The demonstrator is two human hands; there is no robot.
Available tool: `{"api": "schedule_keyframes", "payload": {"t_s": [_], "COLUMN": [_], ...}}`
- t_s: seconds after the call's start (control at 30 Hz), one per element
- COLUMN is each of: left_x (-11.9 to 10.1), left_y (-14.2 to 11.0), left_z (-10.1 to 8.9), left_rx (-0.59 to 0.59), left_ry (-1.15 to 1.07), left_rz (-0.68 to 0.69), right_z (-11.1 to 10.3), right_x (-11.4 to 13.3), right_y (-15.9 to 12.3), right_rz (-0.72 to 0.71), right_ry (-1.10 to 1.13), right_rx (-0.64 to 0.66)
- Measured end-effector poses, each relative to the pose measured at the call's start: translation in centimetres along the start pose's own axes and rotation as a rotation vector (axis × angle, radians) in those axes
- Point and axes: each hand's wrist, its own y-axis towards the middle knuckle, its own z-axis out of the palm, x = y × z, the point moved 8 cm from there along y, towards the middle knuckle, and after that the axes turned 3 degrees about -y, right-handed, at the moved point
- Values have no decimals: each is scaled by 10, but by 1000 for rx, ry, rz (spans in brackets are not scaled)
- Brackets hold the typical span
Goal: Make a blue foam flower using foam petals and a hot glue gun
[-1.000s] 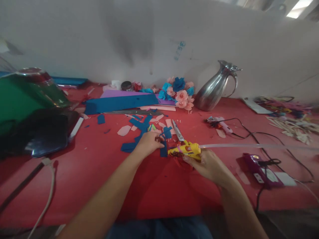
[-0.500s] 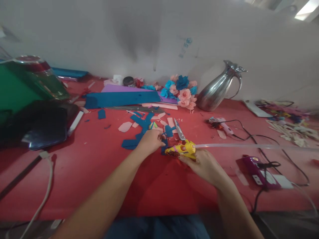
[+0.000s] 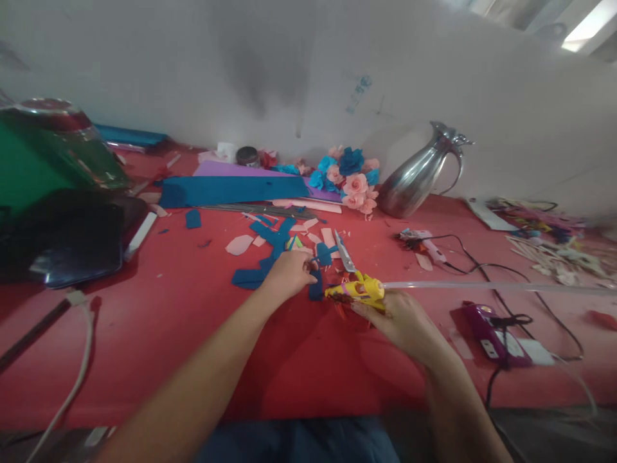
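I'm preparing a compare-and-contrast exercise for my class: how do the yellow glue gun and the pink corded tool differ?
The yellow glue gun is held in the right hand; the pink tool lies untouched on the red table. A long clear stick extends from the yellow glue gun's back, while a dark cord runs from the pink tool. Both are to the right of the left hand.

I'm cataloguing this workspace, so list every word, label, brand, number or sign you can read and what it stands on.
No text reads clearly.
Wall: blue markings, too blurred to read.
Yellow glue gun in the right hand: any lettering is too small to read.
Purple box: a pale patch on its face, with no legible words or numbers.
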Motion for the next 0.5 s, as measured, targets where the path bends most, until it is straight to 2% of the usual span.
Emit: {"api": "schedule_keyframes", "payload": {"t_s": [0.1,0.17,0.33,0.4,0.5], "left_x": [2,2,4,9,12], "left_y": [0,-1,-2,-1,0], "left_z": [2,2,-2,-4,-5], "left_rx": [26,33,5,-7,9], "left_ry": [21,1,-54,-128,-250], "left_rz": [-10,-18,-25,-44,-27], "right_z": [-4,-7,-4,1,1], "right_x": [-5,-16,-61,-81,-97], "right_y": [-1,1,20,29,38], "right_rz": [23,78,243,318,340], "right_ry": [24,115,376,369,246], "right_rx": [6,1,2,13,-59]}}
